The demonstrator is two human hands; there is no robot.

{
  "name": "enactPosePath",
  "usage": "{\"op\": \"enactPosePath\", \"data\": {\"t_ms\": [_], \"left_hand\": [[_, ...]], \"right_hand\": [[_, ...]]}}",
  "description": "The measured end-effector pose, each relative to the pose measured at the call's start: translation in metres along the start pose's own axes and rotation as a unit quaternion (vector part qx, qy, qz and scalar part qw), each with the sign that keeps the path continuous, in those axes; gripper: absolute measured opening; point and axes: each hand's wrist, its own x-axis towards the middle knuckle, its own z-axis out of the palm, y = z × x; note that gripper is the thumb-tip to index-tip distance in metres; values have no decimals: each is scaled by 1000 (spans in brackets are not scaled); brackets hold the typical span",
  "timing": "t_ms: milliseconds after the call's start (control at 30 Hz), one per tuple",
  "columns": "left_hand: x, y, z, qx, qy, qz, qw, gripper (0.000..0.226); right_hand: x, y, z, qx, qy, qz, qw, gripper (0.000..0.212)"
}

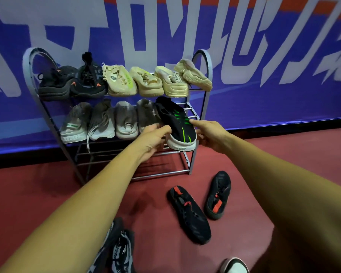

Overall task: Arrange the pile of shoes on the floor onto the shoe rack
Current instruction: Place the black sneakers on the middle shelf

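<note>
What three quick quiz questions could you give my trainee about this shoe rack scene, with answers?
1. True or false: the left hand and right hand both hold the black and green shoe.
2. How many shoes sit on the top shelf of the shoe rack? A four, B six, C eight.
3. Fill in: the black and red shoes lie on the ___.
Key: 1 true; 2 B; 3 floor.
</note>
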Motion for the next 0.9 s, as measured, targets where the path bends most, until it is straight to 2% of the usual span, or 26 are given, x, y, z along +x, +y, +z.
{"op": "enactPosePath", "data": {"t_ms": [67,233,300,367,400,433,500,533,633,733,900], "left_hand": [[9,1,11,18,31,29,999,28],[33,3,23,123,17,67,990,23],[44,0,25,169,7,84,982,26],[52,-4,28,214,-28,91,972,28],[55,-6,31,243,-48,93,964,36],[60,-9,33,288,-58,101,951,55],[67,-13,37,391,-27,126,911,87],[71,-14,39,409,-7,138,902,88],[80,-13,46,423,39,168,890,73],[90,-16,49,475,59,150,865,63],[101,-28,49,572,63,148,804,59]], "right_hand": [[3,7,-11,7,-21,0,1000,16],[17,20,-32,27,-94,30,995,14],[25,22,-39,45,-85,48,994,14],[34,25,-47,47,-56,59,996,25],[38,26,-49,39,-45,58,997,31],[42,27,-51,29,-41,55,997,33],[49,28,-50,26,-32,50,998,30],[51,28,-50,34,-21,47,998,29],[62,29,-44,80,19,40,996,35],[72,35,-34,107,51,40,992,34],[82,44,-29,153,86,4,984,16]]}}
